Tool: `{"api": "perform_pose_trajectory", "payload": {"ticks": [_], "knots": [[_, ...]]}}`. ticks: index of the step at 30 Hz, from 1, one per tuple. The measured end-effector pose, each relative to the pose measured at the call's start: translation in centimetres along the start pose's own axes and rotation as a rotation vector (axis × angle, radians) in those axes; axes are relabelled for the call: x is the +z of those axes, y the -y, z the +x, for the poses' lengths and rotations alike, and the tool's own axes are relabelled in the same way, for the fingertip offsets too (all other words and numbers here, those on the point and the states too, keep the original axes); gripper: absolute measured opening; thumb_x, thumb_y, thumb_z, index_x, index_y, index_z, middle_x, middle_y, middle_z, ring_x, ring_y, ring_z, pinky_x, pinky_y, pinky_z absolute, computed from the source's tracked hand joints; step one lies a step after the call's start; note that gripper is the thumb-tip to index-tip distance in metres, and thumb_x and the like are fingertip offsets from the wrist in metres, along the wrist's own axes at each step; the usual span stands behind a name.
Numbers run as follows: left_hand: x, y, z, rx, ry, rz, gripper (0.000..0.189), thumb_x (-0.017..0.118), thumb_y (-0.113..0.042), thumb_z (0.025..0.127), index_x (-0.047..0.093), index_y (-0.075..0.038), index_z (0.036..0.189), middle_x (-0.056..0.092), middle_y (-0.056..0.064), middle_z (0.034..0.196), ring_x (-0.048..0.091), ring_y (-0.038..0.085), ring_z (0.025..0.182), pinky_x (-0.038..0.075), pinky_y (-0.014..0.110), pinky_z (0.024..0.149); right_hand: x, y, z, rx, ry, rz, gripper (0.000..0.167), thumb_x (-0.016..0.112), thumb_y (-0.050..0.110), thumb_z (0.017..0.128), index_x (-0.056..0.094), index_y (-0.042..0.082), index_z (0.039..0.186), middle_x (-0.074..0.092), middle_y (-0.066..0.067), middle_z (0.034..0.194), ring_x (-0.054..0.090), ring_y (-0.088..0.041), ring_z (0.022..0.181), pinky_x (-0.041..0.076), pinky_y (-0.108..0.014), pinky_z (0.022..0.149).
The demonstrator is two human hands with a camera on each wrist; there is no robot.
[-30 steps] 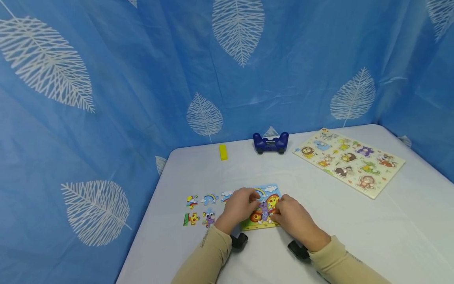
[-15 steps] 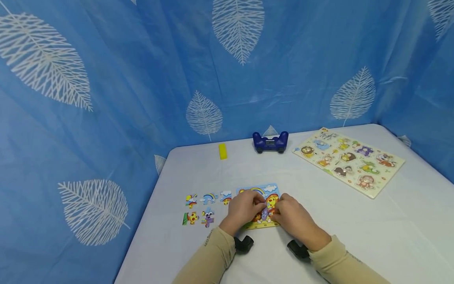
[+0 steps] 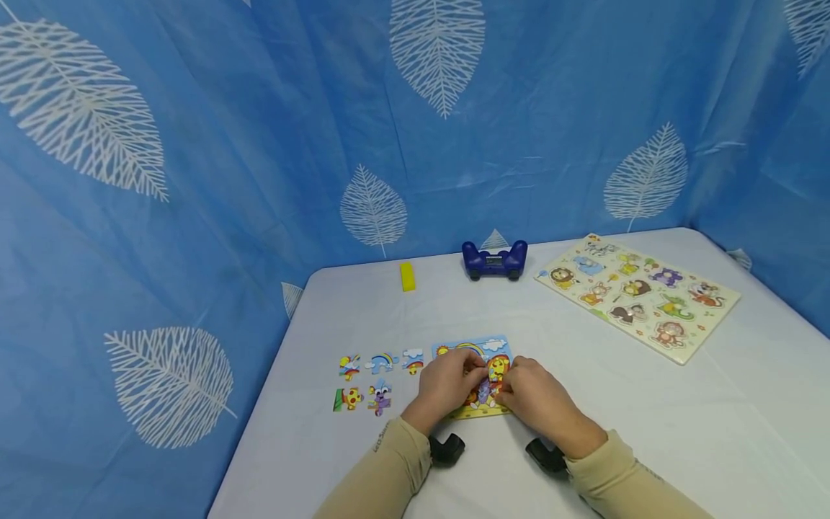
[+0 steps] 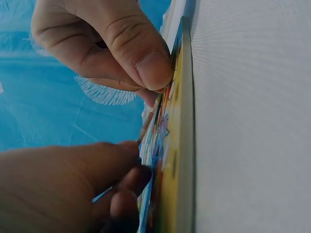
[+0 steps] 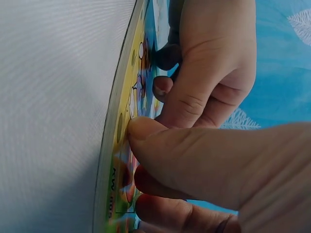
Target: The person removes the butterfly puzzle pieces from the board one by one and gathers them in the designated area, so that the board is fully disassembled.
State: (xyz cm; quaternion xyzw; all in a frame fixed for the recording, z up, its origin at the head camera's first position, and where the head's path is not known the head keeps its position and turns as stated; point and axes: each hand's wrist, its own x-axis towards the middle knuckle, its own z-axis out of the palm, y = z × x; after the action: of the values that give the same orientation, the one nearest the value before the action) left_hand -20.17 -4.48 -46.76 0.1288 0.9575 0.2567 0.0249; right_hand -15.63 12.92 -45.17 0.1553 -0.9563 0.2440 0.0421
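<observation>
— Where is the puzzle board (image 3: 476,353)?

— Flat on the white counter (image 3: 635,404), near its front edge, under both hands.

— What are the hands doing?

— The left hand (image 3: 447,382) and right hand (image 3: 534,400) meet over the middle, fingers curled, pinching a purple piece (image 3: 484,390) against the board.

— Anything beside them?

— Five loose pieces (image 3: 379,378) lie left of the board.

We hold our left hand (image 3: 447,383) and right hand (image 3: 534,402) side by side, fingers curled downward, sleeved forearms converging.
</observation>
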Motion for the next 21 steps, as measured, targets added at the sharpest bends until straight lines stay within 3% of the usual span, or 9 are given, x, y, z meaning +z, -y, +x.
{"api": "perform_pose_trajectory", "payload": {"ticks": [13, 17, 21], "knots": [[-0.2, 0.2, -0.2, 0.016, -0.039, -0.355, 0.008, 0.077, -0.023, 0.094, 0.080, -0.018, 0.098, 0.076, -0.009, 0.082, 0.065, -0.004, 0.066, 0.052, 0.020, 0.064, -0.1, 0.2, 0.0, -0.011, -0.007, -0.004, 0.033, 0.088, 0.014, 0.080, 0.063, 0.015, 0.058, 0.050, 0.002, 0.073, 0.045, -0.013, 0.068, 0.041, -0.028, 0.060], [-0.6, 0.5, -0.4, -0.010, -0.072, -0.481, 0.009, 0.079, -0.021, 0.092, 0.081, -0.014, 0.097, 0.077, -0.006, 0.082, 0.067, 0.000, 0.065, 0.054, 0.021, 0.064, -0.2, 0.3, -0.1, -0.010, 0.000, -0.012, 0.033, 0.087, 0.016, 0.082, 0.063, 0.014, 0.059, 0.050, 0.001, 0.074, 0.044, -0.013, 0.068, 0.040, -0.029, 0.060], [-1.3, 0.6, -0.7, -0.048, -0.118, -0.528, 0.008, 0.080, -0.021, 0.091, 0.082, -0.014, 0.095, 0.076, -0.006, 0.084, 0.066, 0.001, 0.072, 0.054, 0.021, 0.064, -0.3, 0.3, -0.1, -0.013, 0.003, -0.015, 0.032, 0.087, 0.017, 0.083, 0.064, 0.014, 0.061, 0.051, 0.001, 0.074, 0.043, -0.013, 0.068, 0.040, -0.029, 0.060]]}}
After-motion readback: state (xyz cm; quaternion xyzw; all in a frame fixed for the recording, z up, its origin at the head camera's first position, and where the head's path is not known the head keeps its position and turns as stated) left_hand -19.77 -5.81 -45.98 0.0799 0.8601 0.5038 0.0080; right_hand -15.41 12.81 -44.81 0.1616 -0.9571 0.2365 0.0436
